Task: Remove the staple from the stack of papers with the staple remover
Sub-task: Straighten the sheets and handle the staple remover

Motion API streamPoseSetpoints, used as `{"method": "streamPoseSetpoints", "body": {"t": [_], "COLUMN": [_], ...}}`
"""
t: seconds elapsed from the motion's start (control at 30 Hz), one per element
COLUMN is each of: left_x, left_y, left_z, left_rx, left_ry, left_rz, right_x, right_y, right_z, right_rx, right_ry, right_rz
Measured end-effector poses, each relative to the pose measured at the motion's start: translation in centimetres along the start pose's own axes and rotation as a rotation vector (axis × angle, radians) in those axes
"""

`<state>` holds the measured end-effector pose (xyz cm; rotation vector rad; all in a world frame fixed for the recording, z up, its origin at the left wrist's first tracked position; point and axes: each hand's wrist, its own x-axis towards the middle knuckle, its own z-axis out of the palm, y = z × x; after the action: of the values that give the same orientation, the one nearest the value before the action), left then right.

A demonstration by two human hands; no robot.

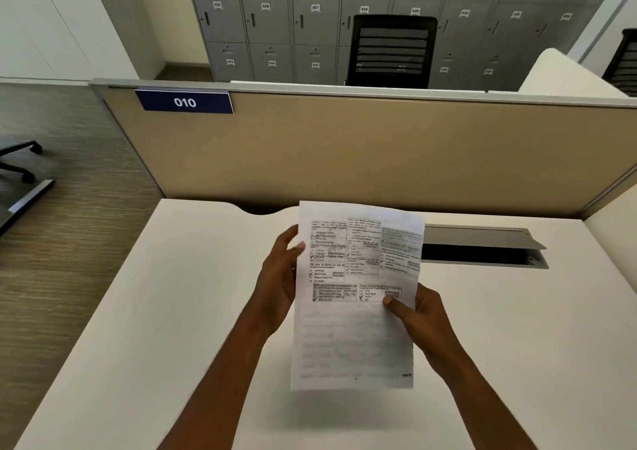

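Print on papers was blurred, unreadable; most fingers of left hand, right hand lay hidden behind them.

Office — numbered lockers, desk partition (tagged 010)

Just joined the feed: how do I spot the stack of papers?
Start at the white desk below the tan partition bearing the blue 010 sign. Over the desk's middle, the left hand and right hand hold the stack of papers up. It is the only paper in view, with ticked tables across its upper half.
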<state>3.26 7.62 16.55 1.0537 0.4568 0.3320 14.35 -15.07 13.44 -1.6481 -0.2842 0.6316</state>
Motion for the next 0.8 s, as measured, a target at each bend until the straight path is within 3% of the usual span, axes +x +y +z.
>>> {"method": "streamPoseSetpoints", "body": {"t": [0.13, 0.3, 0.8], "left_x": [-0.4, -0.8, -1.7], "left_y": [-2.3, -3.2, -8.7], "left_z": [-0.7, -0.4, -2.3], "left_rx": [0.109, 0.139, 0.193], "left_ry": [0.082, 0.113, 0.233], "left_rz": [-0.06, 0.014, 0.032], "right_x": [0.5, 1.2, 2.8], "right_y": [1.3, 2.9, 7.8], "right_z": [0.6, 1.8, 3.0], "right_rx": [0.038, 0.096, 0.046], "right_ry": [0.083, 0.164, 0.196], "right_rz": [-0.077, -0.114, -0.083]}}
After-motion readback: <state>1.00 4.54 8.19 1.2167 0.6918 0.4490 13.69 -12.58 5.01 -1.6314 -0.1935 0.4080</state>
